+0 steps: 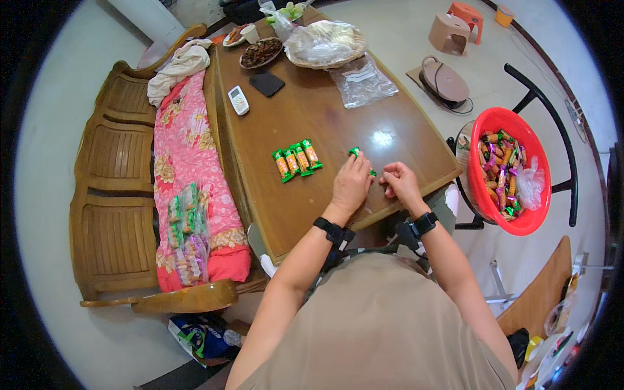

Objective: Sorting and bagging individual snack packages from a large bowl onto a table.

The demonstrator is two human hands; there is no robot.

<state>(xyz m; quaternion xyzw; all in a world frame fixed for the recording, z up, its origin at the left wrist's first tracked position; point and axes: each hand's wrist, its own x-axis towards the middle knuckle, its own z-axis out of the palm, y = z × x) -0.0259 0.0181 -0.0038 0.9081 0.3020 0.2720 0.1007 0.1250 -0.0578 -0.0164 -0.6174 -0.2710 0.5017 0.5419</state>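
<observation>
pinching a green-wrapped candy (small, shiny), left hand; right hand curled shut.

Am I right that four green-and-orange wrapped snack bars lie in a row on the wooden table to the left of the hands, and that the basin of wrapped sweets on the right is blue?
Not quite: the basin is red, not blue, as the head view shows. The rest holds: four snack bars lie in a row on the wooden table, left of the left hand and right hand.
</observation>
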